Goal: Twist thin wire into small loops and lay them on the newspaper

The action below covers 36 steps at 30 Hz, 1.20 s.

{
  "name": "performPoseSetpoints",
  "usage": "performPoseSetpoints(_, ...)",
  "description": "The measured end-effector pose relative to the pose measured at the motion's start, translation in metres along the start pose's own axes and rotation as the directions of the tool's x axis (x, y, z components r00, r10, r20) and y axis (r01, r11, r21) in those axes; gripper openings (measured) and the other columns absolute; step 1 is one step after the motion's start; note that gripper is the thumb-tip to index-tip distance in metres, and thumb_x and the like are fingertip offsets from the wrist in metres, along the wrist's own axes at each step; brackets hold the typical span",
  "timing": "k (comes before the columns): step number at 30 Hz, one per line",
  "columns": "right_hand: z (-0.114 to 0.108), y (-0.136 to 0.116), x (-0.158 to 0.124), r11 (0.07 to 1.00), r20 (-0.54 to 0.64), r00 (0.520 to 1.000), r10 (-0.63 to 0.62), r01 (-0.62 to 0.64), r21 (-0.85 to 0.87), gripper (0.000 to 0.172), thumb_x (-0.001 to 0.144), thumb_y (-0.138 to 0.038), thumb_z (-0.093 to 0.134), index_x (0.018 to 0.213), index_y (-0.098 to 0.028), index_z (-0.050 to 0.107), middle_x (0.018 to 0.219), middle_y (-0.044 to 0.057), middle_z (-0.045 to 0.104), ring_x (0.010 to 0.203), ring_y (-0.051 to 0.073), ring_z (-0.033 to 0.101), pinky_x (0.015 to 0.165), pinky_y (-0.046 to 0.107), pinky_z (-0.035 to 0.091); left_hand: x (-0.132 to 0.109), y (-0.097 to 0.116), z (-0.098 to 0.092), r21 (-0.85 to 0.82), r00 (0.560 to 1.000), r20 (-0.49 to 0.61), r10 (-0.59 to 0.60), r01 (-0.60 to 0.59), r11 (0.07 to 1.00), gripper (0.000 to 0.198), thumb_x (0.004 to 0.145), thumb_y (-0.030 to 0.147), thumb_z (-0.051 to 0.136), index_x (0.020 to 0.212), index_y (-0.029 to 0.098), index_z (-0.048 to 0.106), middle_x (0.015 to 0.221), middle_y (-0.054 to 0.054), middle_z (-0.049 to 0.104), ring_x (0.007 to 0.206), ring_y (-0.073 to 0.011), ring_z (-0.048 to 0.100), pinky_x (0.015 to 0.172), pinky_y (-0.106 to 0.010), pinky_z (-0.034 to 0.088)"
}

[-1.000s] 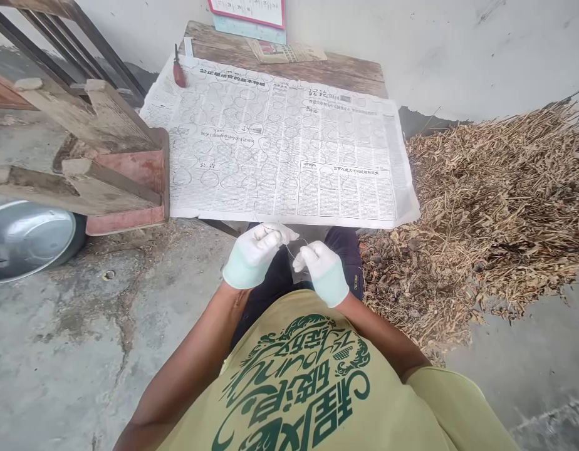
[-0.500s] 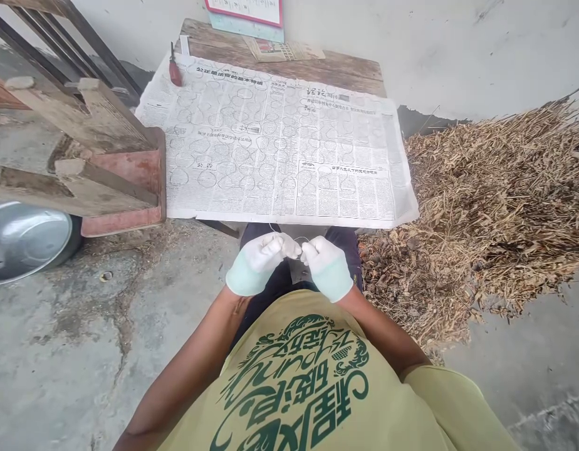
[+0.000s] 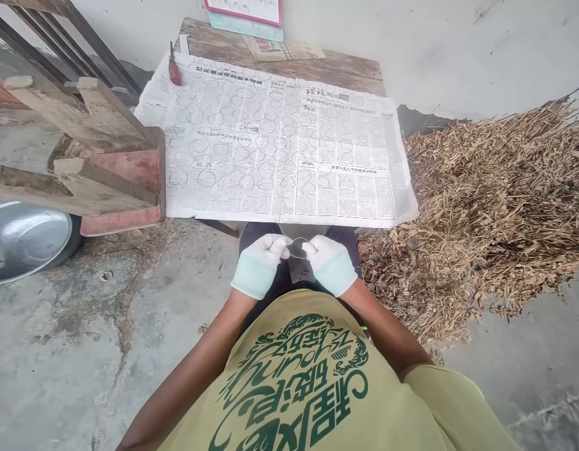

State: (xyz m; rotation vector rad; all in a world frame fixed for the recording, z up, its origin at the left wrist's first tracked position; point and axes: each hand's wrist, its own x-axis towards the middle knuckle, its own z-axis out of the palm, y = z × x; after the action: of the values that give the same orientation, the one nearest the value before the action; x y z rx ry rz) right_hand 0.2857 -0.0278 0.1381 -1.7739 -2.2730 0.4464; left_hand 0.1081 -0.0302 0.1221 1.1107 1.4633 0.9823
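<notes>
A thin loop of thread [image 3: 297,248] is pinched between the fingers [image 3: 279,245] of the gloved left hand [image 3: 258,266] and gloved right hand [image 3: 329,265] above the lap, with a newspaper [image 3: 271,144] on a wooden table [image 3: 318,64] at 12 o'clock.

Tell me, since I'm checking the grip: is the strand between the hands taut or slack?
Slack: the thin strand curves in a loose loop between the left hand and right hand instead of running straight.

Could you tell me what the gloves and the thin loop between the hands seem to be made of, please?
The gloves look like knitted cotton: matt white, with pale green cuffs. The thin loop is faintly shiny, perhaps fine wire or nylon line; too thin to tell.
</notes>
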Motion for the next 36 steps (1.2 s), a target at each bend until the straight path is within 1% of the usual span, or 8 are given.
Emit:
performPoseSetpoints(4,0.000,-0.002,-0.001,0.991,0.030,0.999,-0.011,0.015,-0.133,0.043,0.110,-0.036,0.042,0.077,-0.018,0.064,0.075,0.004,0.067,0.066,0.016,0.053,0.066,0.032,0.028,-0.012,0.018,0.004,0.428,0.997,-0.004,0.074,-0.065,0.901,0.035,0.101,0.036,0.049,0.120,0.020,0.075,0.101,-0.004,0.079,0.098,-0.0209,0.071,0.097,-0.031,0.050)
performPoseSetpoints(8,-0.004,-0.006,-0.001,0.976,0.134,0.989,-0.068,0.094,-0.196,0.040,0.110,-0.035,0.040,0.089,-0.017,0.069,0.082,0.007,0.070,0.070,0.019,0.057,0.064,0.034,0.027,-0.011,0.027,0.009,0.666,0.998,0.053,-0.042,-0.004,0.746,0.040,0.098,0.044,0.055,0.127,0.023,0.073,0.124,-0.006,0.076,0.111,-0.0259,0.069,0.098,-0.033,0.048)
performPoseSetpoints(15,0.003,-0.001,0.000,0.989,0.187,0.978,-0.098,0.117,-0.095,0.037,0.108,-0.035,0.046,0.086,-0.016,0.069,0.085,0.010,0.071,0.074,0.020,0.061,0.069,0.033,0.033,-0.006,0.027,0.008,0.803,0.968,0.226,-0.110,-0.121,0.584,0.034,0.103,0.032,0.042,0.089,0.024,0.071,0.093,-0.003,0.075,0.082,-0.0199,0.064,0.072,-0.030,0.040)
performPoseSetpoints(18,0.004,0.001,-0.001,0.978,0.171,0.985,-0.017,-0.019,0.208,0.032,0.103,-0.033,0.054,0.077,-0.018,0.064,0.080,0.007,0.070,0.075,0.019,0.061,0.072,0.031,0.038,-0.009,0.026,0.010,0.828,0.970,0.208,-0.123,-0.108,0.551,0.032,0.101,0.030,0.043,0.079,0.023,0.066,0.081,-0.002,0.070,0.071,-0.0177,0.059,0.065,-0.030,0.034)
performPoseSetpoints(23,0.000,-0.001,-0.006,0.599,0.259,0.961,0.101,-0.267,0.755,0.030,0.099,-0.035,0.054,0.075,-0.020,0.063,0.074,0.001,0.071,0.070,0.014,0.067,0.075,0.027,0.050,-0.013,0.016,0.015,0.834,0.997,0.073,-0.036,-0.041,0.551,0.033,0.098,0.033,0.045,0.070,0.023,0.059,0.070,-0.001,0.063,0.066,-0.0177,0.055,0.062,-0.030,0.032)
performPoseSetpoints(26,0.006,0.002,-0.009,0.222,0.333,0.940,0.072,-0.341,0.914,0.022,0.091,-0.038,0.065,0.083,-0.018,0.070,0.079,0.003,0.074,0.070,0.016,0.069,0.075,0.031,0.055,-0.013,0.011,0.014,0.839,0.999,0.001,0.032,-0.018,0.544,0.034,0.098,0.036,0.045,0.068,0.023,0.057,0.071,-0.003,0.064,0.068,-0.0187,0.057,0.064,-0.030,0.033)
performPoseSetpoints(28,0.013,0.005,-0.011,0.087,0.333,0.941,0.057,-0.336,0.938,0.022,0.087,-0.039,0.071,0.088,-0.018,0.074,0.086,0.005,0.075,0.071,0.016,0.068,0.075,0.032,0.055,-0.013,0.011,0.013,0.852,0.998,-0.015,0.055,-0.016,0.523,0.035,0.098,0.038,0.045,0.068,0.023,0.055,0.071,-0.003,0.065,0.069,-0.0194,0.058,0.064,-0.031,0.034)
performPoseSetpoints(36,0.031,0.011,-0.013,0.132,0.226,0.974,-0.010,-0.222,0.966,0.016,0.078,-0.025,0.076,0.093,-0.022,0.082,0.095,0.003,0.074,0.086,0.018,0.065,0.085,0.036,0.055,-0.019,0.024,0.015,0.864,1.000,-0.019,-0.009,0.021,0.504,0.030,0.098,0.036,0.046,0.073,0.022,0.055,0.075,-0.004,0.066,0.071,-0.0197,0.061,0.064,-0.030,0.036)
